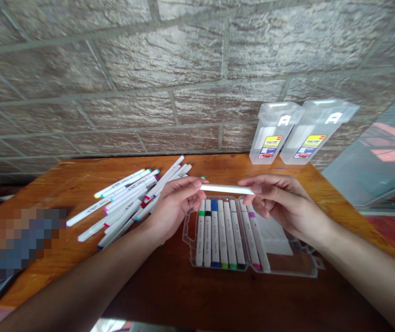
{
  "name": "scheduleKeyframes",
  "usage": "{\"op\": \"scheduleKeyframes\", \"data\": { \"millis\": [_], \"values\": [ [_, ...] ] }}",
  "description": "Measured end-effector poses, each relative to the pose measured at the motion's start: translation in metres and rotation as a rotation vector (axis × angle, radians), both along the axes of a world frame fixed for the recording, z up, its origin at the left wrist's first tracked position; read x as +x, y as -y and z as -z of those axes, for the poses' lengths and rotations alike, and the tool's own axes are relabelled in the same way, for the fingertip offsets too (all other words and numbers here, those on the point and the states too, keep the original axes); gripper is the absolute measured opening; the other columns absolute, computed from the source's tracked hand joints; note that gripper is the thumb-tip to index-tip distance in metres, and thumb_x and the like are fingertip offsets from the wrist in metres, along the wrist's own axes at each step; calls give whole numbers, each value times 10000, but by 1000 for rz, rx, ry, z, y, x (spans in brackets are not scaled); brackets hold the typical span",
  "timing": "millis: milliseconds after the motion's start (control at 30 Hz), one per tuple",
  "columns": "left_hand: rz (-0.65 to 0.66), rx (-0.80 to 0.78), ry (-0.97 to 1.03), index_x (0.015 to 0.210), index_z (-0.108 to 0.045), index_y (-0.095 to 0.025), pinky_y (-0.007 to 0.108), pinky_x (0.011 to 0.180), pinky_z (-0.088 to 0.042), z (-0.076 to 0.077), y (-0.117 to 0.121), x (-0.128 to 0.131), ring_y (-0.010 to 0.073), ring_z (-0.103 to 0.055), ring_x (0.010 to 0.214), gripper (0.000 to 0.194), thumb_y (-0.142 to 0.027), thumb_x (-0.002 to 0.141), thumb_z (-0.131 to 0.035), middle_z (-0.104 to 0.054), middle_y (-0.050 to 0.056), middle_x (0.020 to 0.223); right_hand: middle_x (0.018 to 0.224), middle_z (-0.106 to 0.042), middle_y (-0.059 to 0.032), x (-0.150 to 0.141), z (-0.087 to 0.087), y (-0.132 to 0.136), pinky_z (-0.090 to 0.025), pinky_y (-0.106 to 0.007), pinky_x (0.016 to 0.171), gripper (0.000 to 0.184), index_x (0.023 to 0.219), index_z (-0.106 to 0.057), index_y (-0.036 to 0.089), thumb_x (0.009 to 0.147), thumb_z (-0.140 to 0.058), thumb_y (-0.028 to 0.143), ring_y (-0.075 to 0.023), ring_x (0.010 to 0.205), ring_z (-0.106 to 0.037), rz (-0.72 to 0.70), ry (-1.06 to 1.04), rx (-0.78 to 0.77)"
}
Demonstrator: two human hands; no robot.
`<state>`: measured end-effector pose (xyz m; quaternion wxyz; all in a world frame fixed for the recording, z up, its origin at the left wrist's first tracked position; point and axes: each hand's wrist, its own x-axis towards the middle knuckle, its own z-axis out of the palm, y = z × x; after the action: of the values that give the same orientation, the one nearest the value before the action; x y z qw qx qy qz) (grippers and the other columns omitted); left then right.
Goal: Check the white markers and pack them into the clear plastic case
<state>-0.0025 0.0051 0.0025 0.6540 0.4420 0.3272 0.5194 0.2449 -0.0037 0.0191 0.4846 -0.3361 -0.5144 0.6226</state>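
Observation:
A white marker point(227, 189) is held level between my two hands, just above an open clear plastic case point(287, 267). My left hand point(175, 203) pinches its left end and my right hand point(280, 200) pinches its right end. In the case lie several white markers point(223, 233) side by side, with green, black, blue and pink caps. A white sheet point(273, 237) lies in the case's right half. A loose pile of white markers point(128, 200) with coloured caps lies on the wooden table point(80, 184) to the left of my left hand.
Two clear plastic lids or cases point(273, 133) with yellow labels lean against the stone-pattern wall at the back right. A blurred-out patch covers something at the table's left edge. A glass pane stands to the right of the table.

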Motion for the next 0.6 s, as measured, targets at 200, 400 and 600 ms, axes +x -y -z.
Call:
{"op": "scheduleKeyframes", "data": {
  "millis": [200,400,600],
  "values": [
    [-4,-5,-1,961,-786,-94,230,569,-405,-2,0,2,84,-527,553,198,-280,898,-760,-649,19,692,734,-806,-90,-1,-2,1,-401,-227,446,218,994,-857,185,814,-766,267,-99,467,-515,4,-8,-8],
    [-12,-15,0,943,-778,-102,237,565,-401,-2,0,2,88,-522,548,199,-289,875,-782,-651,18,680,728,-807,-95,-3,-4,1,-390,-241,437,238,981,-861,190,780,-754,259,-109,459,-507,23,5,-24],
    [-12,-18,0,939,-777,-101,237,563,-397,-2,0,2,87,-523,543,202,-292,873,-785,-651,16,673,725,-806,-100,-3,-5,2,-379,-237,439,248,982,-865,185,778,-732,236,-104,451,-508,14,-15,-19]
  ]
}}
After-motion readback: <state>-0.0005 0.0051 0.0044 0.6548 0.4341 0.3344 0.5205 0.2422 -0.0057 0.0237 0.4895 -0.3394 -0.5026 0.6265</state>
